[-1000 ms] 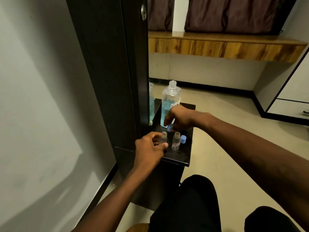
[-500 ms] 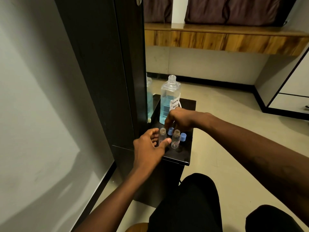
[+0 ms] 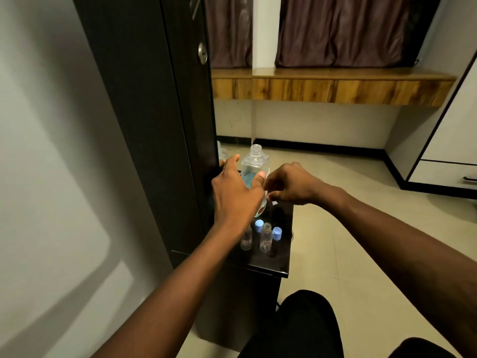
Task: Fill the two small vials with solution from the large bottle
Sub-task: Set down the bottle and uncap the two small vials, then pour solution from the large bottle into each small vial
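My left hand point(image 3: 236, 195) has come up from the vials point(image 3: 265, 237) to the large bottle point(image 3: 254, 166) at the bench's point(image 3: 281, 262) back edge, fingers wide around it. My right hand point(image 3: 291, 186) hovers beside it, fingers curled, holding nothing I can see. Both vials stand uncapped near the front edge, so pouring looks next.

Small black table point(image 3: 271, 264), tall dark wardrobe door point(image 3: 144, 112) just left of it, wooden shelf point(image 3: 333, 86) beyond, maroon curtains point(image 3: 343, 29) above, white drawer unit point(image 3: 446, 174) far right.
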A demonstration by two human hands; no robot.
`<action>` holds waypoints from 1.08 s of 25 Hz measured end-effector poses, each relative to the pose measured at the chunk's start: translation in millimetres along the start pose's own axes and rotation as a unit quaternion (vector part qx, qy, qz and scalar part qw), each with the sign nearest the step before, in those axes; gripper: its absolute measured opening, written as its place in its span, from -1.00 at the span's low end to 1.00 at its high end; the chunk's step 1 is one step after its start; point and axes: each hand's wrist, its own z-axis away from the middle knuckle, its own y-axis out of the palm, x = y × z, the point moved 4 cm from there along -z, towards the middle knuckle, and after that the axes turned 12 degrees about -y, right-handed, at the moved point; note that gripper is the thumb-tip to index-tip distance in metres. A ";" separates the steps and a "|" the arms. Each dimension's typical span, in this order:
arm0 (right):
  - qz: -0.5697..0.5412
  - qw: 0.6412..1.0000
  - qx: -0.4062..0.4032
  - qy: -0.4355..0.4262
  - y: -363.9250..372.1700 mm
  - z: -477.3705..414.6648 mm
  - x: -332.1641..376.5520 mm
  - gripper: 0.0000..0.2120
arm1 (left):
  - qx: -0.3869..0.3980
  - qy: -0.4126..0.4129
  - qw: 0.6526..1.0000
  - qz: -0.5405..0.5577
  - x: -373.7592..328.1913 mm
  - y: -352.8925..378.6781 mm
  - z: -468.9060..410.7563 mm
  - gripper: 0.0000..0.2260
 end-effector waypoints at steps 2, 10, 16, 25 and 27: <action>-0.034 0.993 -0.102 0.049 -21.2 6.2 -17.6 -0.72 | 0.013 -0.025 1.000 -0.005 -7.6 9.2 -9.8 -0.29; -0.221 0.964 -0.101 0.112 7.3 -16.6 -42.8 -0.44 | 0.007 -0.088 0.995 -0.037 2.7 43.4 -35.9 -0.40; -0.267 0.948 -0.138 0.102 8.6 -19.8 -47.2 -0.55 | -0.023 -0.061 0.998 -0.024 -2.7 44.0 -46.1 -0.60; -0.310 0.920 -0.237 0.037 -107.3 32.7 7.5 -0.65 | 0.031 0.086 0.996 0.023 -100.7 -17.2 -48.0 -0.51; -0.298 0.918 -0.260 0.032 -142.1 59.4 22.0 -0.72 | 0.106 0.082 0.988 0.079 -126.0 -33.2 -44.8 -0.58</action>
